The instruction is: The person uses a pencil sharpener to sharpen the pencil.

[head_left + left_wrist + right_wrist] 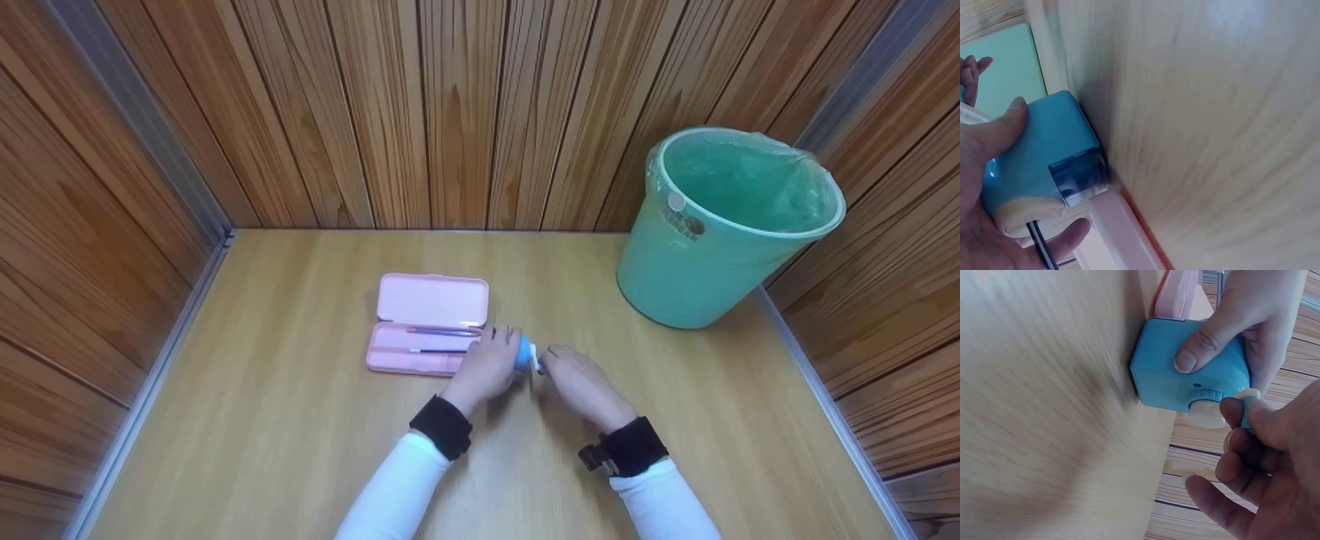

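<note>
A blue crank pencil sharpener (pixel 1044 135) stands on the table, gripped by my left hand (pixel 489 364), whose thumb presses its side in the right wrist view. A dark striped pencil (pixel 1042 244) sticks into the pale front of the sharpener, between the fingers of the same hand. On the sharpener's other side, my right hand (pixel 581 382) pinches the small blue knob of the crank handle (pixel 1247 413) between thumb and forefinger. Its other fingers are loosely bent. Left of the sharpener lies an open pink pencil case (pixel 433 300), partly covered by my left hand.
Pencils (pixel 442 331) lie in the case's lower half. A green trash bin (pixel 694 262) with a clear liner stands at the back right of the wooden table (pixel 285 420). Wood-panelled walls (pixel 457 112) enclose the back and both sides.
</note>
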The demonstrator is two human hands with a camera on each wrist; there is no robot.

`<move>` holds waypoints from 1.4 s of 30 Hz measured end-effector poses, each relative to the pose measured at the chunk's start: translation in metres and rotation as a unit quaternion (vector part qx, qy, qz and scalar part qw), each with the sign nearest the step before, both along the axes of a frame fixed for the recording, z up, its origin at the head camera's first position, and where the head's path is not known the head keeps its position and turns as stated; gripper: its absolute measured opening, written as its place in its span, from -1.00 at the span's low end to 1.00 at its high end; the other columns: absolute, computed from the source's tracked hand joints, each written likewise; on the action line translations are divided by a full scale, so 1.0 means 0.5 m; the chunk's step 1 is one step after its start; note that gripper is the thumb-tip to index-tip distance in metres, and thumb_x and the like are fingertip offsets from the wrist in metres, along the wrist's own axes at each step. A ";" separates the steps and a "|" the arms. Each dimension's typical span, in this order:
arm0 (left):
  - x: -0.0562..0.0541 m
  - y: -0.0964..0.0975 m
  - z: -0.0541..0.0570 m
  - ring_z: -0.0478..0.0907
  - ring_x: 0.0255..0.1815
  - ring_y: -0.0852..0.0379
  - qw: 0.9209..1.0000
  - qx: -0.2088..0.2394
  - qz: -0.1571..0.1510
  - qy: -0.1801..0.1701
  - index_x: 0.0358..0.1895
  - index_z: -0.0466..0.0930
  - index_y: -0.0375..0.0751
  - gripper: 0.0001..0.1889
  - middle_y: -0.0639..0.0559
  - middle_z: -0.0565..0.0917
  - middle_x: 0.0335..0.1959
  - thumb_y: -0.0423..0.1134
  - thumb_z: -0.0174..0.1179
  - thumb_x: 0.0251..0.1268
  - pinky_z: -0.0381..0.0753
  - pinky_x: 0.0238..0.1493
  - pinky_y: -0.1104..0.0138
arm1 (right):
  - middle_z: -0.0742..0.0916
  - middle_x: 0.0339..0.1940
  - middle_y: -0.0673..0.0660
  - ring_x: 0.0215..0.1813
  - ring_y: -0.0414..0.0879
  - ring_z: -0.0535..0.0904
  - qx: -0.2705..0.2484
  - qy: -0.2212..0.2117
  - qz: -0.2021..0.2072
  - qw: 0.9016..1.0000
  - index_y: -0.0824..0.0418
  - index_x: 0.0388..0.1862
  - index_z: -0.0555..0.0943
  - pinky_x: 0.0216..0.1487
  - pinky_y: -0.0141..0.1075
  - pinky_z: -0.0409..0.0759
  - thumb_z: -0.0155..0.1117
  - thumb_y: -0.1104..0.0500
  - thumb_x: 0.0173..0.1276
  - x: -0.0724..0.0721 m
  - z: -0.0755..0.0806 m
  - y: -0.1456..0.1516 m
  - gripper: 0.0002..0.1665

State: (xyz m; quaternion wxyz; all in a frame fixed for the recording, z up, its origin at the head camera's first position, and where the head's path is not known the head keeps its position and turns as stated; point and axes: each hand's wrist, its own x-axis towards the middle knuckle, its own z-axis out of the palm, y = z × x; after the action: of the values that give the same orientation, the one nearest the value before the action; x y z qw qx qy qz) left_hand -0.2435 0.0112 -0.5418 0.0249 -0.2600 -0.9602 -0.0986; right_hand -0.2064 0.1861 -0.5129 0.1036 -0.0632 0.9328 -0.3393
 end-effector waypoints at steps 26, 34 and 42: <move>-0.005 0.005 -0.004 0.39 0.21 -0.22 1.000 0.005 0.002 -0.011 0.37 0.31 -0.29 -0.28 -0.25 0.50 0.17 -0.03 0.34 0.21 0.59 -0.03 -0.03 | 0.66 -0.19 0.01 -0.09 -0.13 0.56 0.075 0.175 0.098 0.977 0.08 -0.02 0.62 -0.03 -0.20 0.56 0.08 0.23 0.52 -0.047 -0.013 0.031 -0.81; -0.005 0.005 -0.003 0.39 0.21 -0.21 1.000 0.013 -0.003 -0.017 0.37 0.30 -0.27 -0.28 -0.24 0.50 0.17 -0.01 0.34 0.23 0.56 0.02 -0.03 | 0.68 0.10 0.02 0.19 -0.01 0.56 0.024 0.119 0.053 0.991 0.12 0.18 0.58 0.19 -0.03 0.50 -0.05 0.20 0.58 -0.072 -0.022 0.032 -0.67; -0.004 0.001 -0.007 0.41 0.17 -0.16 1.000 0.022 -0.013 -0.001 0.31 0.35 -0.25 -0.34 -0.20 0.51 0.13 -0.02 0.33 0.23 0.58 -0.01 0.01 | 0.63 0.23 0.13 0.28 0.07 0.50 0.020 0.086 0.032 0.996 0.17 0.29 0.52 0.27 0.03 0.43 -0.07 0.19 0.59 -0.092 -0.027 0.025 -0.60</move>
State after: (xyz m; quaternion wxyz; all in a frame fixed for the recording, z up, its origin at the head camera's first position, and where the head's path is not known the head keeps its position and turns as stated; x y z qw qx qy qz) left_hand -0.2457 0.0118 -0.5452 0.0288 -0.2715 -0.9544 -0.1207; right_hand -0.2522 0.1985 -0.5265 0.0353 -0.1199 0.9424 -0.3101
